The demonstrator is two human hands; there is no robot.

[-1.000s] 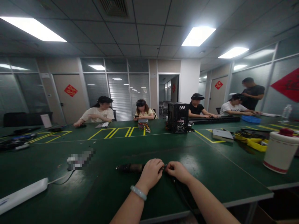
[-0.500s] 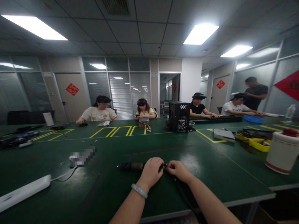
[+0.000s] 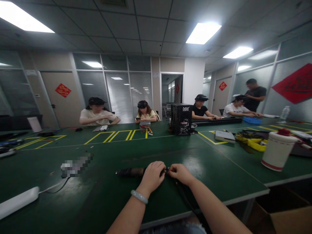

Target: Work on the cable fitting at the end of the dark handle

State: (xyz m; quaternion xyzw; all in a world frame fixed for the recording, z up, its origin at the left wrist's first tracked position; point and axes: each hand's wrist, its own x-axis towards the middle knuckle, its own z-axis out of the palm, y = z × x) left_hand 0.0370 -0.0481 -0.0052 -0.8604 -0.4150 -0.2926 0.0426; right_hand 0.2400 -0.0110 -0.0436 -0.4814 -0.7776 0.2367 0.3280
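Observation:
A dark, cylindrical tool that looks like an electric screwdriver [image 3: 134, 172] lies crosswise on the green table, its narrow metal tip pointing left. My left hand [image 3: 153, 176] is closed around its right end, with a pale bracelet on the wrist. Close beside it, my right hand [image 3: 180, 174] pinches the end of a black cord [image 3: 183, 193] where it meets the tool. From there the cord runs down past the table's front edge. A small shiny part shows between my two hands; the fingers hide most of the joint.
On the left are a white power strip [image 3: 19, 202] and a blurred-out object [image 3: 76, 165]. A black computer case [image 3: 180, 119] stands across the table. At right are a white cup [image 3: 278, 151] and a yellow tray [image 3: 257, 144]. Several people sit or stand beyond.
My view has turned slightly right, so everything appears shifted left. Both hands keep their hold at the tool's right end. The person at far left has drawn an arm in from the table.

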